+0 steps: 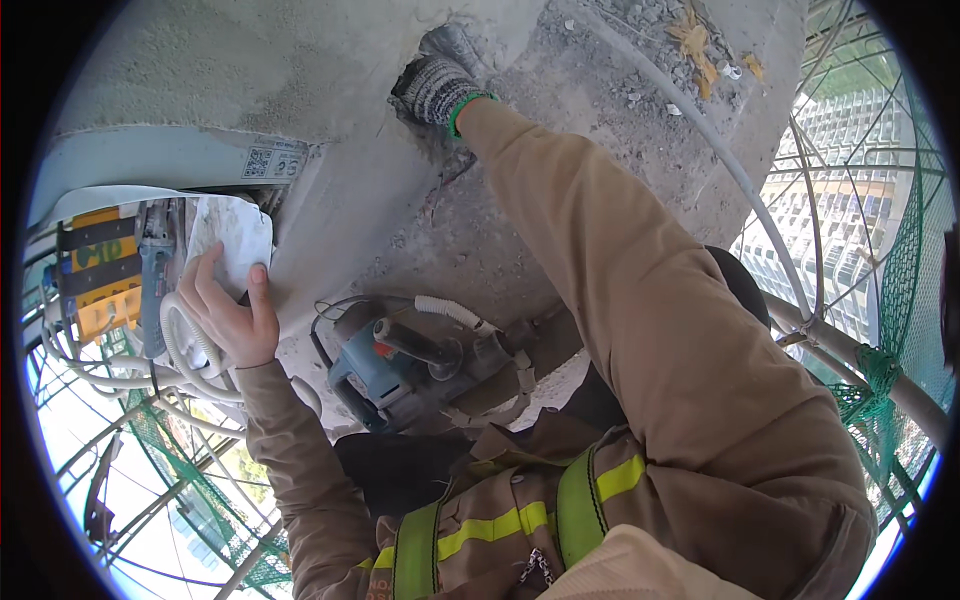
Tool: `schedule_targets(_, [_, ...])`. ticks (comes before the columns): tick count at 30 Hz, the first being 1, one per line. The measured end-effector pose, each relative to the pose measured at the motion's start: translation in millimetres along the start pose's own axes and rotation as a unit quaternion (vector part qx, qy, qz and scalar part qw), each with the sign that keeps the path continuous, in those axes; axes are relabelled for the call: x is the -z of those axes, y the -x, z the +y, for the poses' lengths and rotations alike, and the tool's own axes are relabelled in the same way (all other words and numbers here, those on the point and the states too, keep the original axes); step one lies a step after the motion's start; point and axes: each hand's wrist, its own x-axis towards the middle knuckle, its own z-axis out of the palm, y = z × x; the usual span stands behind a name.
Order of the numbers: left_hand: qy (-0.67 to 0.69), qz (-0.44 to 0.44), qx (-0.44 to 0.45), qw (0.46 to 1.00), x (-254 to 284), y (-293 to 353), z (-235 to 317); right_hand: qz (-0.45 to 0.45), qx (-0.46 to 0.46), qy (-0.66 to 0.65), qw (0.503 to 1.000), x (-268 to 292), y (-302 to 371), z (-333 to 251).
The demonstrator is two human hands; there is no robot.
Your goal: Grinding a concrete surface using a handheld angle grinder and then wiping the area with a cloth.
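Note:
My right hand [440, 88], in a grey knit glove with a green cuff, reaches into a rough hole [408, 92] at the foot of the concrete wall. Its fingers are hidden there, so what they touch or hold cannot be made out. On the left, my bare left hand [235, 310] lies with fingers and thumb apart against a bent, dirty white sheet [236, 235]. A blue-grey power tool with a black side handle [375, 365] rests on the dusty ledge between my arms. Beside the left hand, a slim blue power tool [155, 285] hangs upright.
Pale flexible hose [175, 335] coils below the left hand. A grey cable [710, 135] crosses the ledge to metal scaffold tubes [870, 370] and green netting [900, 250]. Rubble [640, 90] and dry leaves [692, 45] lie at the back. A yellow-and-black box [100, 265] stands far left.

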Motion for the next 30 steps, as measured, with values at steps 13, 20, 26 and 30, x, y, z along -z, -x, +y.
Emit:
schedule_targets(13, [-0.024,0.002,-0.009,1.0,-3,-1,-3,0.004,-0.107,-0.152,0.983,10,11,-2])
schedule_targets(20, [-0.029,0.01,-0.016,0.999,-1,1,-2,0.051,-0.171,-0.24,0.954,22,33,-16])
schedule_targets(26, [-0.031,0.007,-0.01,0.999,-1,1,-2,-0.014,-0.126,-0.053,0.99,16,4,-2])
schedule_targets(30, [-0.029,0.01,-0.008,0.999,-1,2,-2,-0.065,-0.002,0.099,0.993,-16,-23,18])
